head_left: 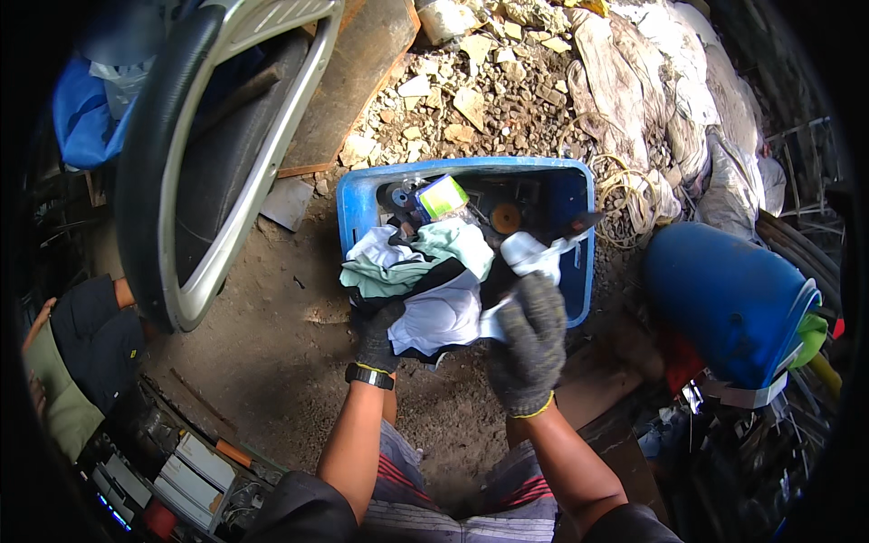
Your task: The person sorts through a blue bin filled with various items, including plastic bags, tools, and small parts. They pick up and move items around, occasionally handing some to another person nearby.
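Observation:
My left hand (378, 337), in a dark glove with a black wristwatch, grips a bundle of rags (425, 281) in white, pale green and black, held over the near edge of a blue plastic crate (358, 210). My right hand (529, 342), in a grey knit glove, is closed on a tool wrapped in white cloth (534, 255); its dark pointed tip (584, 221) sticks out over the crate's right side. Inside the crate lie a green-and-white box (443, 196), an orange disc (505, 218) and dark parts.
A motorcycle seat (172, 181) with a silver rail stands at the left. A blue barrel (733, 299) lies at the right. Rubble (471, 100) and dirty sacks (670, 100) fill the back. Coiled wire (634, 195) lies beside the crate. Another person's leg (86, 335) shows at far left.

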Action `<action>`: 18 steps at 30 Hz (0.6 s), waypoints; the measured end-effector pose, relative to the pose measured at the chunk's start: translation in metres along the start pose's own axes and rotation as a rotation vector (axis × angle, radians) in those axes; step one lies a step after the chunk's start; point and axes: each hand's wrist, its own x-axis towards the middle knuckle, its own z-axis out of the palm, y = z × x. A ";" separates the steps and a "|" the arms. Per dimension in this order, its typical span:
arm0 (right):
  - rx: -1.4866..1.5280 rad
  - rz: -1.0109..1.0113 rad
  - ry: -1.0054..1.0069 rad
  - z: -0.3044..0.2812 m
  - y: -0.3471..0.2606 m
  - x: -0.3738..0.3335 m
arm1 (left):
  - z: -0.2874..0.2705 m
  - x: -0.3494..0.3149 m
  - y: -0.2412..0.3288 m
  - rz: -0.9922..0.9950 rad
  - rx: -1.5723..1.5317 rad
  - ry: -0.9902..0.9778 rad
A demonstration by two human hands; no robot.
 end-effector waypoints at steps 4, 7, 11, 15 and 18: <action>-0.023 0.010 -0.611 -0.018 -0.062 -0.018 | 0.040 -0.039 0.015 0.282 0.610 -0.053; 0.230 -0.002 -0.418 -0.094 -0.058 -0.013 | 0.056 -0.091 0.040 0.451 1.196 -0.167; 0.301 0.080 -0.225 -0.182 -0.104 0.011 | 0.015 -0.153 0.010 0.279 0.686 -0.048; 0.820 0.118 -0.760 -0.210 -0.127 0.014 | 0.033 -0.238 0.013 0.320 0.473 0.028; 0.862 0.112 -1.017 -0.254 -0.174 -0.004 | 0.055 -0.316 0.023 0.339 0.393 0.031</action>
